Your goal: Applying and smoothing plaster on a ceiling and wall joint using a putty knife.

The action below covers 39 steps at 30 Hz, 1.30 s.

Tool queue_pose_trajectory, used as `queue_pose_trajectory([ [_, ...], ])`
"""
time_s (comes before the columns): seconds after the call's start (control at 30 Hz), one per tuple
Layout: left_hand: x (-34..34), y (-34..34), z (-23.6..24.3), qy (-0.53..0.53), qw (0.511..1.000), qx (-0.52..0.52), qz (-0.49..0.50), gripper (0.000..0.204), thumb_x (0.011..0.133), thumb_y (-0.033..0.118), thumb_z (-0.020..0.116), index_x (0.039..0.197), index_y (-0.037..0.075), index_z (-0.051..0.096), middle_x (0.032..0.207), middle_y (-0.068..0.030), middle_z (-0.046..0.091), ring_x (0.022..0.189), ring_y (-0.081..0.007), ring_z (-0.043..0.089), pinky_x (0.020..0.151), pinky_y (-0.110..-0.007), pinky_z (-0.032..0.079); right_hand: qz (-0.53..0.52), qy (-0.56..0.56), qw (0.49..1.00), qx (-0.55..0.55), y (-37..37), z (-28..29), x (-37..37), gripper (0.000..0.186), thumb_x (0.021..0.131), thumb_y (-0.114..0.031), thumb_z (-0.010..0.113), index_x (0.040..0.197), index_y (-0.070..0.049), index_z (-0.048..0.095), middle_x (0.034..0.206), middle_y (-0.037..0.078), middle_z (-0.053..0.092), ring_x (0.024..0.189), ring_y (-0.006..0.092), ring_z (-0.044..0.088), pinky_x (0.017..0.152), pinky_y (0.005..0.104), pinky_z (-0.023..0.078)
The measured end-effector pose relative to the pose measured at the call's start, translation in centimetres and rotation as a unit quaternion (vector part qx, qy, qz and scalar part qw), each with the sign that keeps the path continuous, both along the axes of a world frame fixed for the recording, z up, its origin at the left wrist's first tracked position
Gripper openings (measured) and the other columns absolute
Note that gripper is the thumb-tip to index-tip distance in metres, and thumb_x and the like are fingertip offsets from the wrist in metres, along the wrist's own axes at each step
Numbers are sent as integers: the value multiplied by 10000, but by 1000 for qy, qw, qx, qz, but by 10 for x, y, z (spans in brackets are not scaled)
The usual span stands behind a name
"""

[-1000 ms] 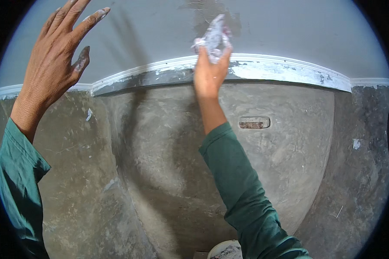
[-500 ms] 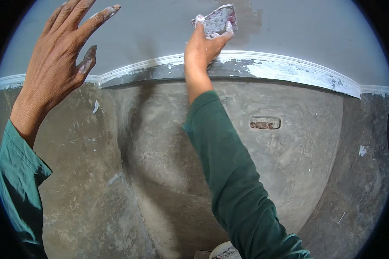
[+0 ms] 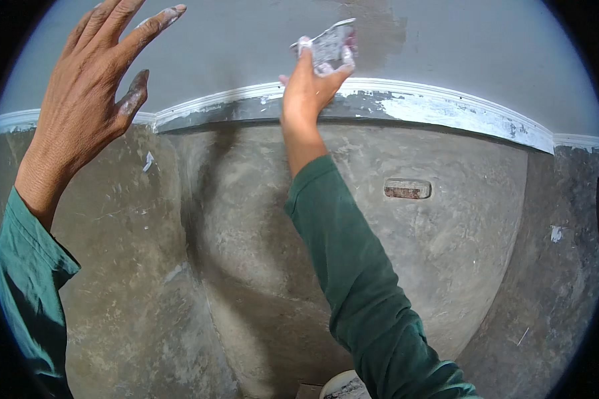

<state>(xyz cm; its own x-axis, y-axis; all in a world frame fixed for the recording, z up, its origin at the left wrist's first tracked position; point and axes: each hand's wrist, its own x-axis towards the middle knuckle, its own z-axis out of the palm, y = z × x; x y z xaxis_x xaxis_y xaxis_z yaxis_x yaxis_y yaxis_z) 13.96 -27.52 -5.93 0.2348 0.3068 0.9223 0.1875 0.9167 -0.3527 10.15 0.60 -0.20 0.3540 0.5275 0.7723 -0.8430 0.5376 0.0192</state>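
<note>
My right hand (image 3: 309, 90) grips a flat, roughly four-sided plate (image 3: 329, 48), its grey face smeared with white putty and its right side reddish. The thumb and fingers pinch its lower part and sides, and white putty coats the fingertips. The plate is at the grey wall (image 3: 226, 50), just above the white-edged skirting strip; whether it touches the wall I cannot tell. At the upper left, my left hand (image 3: 90, 93) is raised with its fingers spread and holds nothing. Its fingertips are dusted white and grey.
A skirting strip (image 3: 446, 110), patchy with white paint, runs along the wall's foot and juts forward in the middle. On the grey concrete floor (image 3: 446, 266) lies a worn block (image 3: 407, 189). A round white container (image 3: 346, 386) shows partly at the bottom edge, beside my right sleeve.
My right hand and the plate have moved slightly down and to the left along the wall. My left hand has stayed almost where it was.
</note>
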Motion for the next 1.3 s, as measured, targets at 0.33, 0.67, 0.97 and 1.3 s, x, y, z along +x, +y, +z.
queue_pose_trajectory([
  [0.33, 16, 3, 21, 43, 998, 10, -37, 661, 824, 99, 643, 1465, 85, 484, 1701, -191, 146, 1572, -381, 163, 1249, -622, 228, -135, -4, 987, -89, -49, 15, -24, 868, 871, -211, 766, 1549, -65, 244, 1410, 280, 486, 1200, 353, 608, 649, 379, 598],
  [0.67, 25, -20, 15, 50, 998, -7, -22, 707, 818, 100, 636, 1500, 138, 455, 1707, -187, 135, 1574, -382, 160, 1249, -645, 214, 144, 83, 986, -7, -80, 25, 38, 780, 947, -199, 697, 1546, -44, 222, 1373, 234, 503, 1016, 274, 649, 764, 365, 577],
  [0.97, 17, -44, 14, 81, 996, 22, -2, 770, 824, 88, 624, 1553, 214, 406, 1707, -139, 161, 1571, -348, 184, 1272, -575, 219, 158, -73, 985, 14, -92, -24, 20, 841, 933, -196, 725, 1572, -97, 188, 1322, 254, 523, 1043, 242, 652, 520, 241, 580],
  [1.3, -10, -40, 27, 173, 982, -36, -70, 775, 895, 28, 633, 1555, 380, 428, 1696, 23, 277, 1559, -239, 263, 1306, -497, 241, 1, -63, 998, -8, -71, 16, 1, 834, 912, -225, 738, 1541, -135, 197, 1384, 273, 493, 1070, 348, 652, 604, 405, 634],
])
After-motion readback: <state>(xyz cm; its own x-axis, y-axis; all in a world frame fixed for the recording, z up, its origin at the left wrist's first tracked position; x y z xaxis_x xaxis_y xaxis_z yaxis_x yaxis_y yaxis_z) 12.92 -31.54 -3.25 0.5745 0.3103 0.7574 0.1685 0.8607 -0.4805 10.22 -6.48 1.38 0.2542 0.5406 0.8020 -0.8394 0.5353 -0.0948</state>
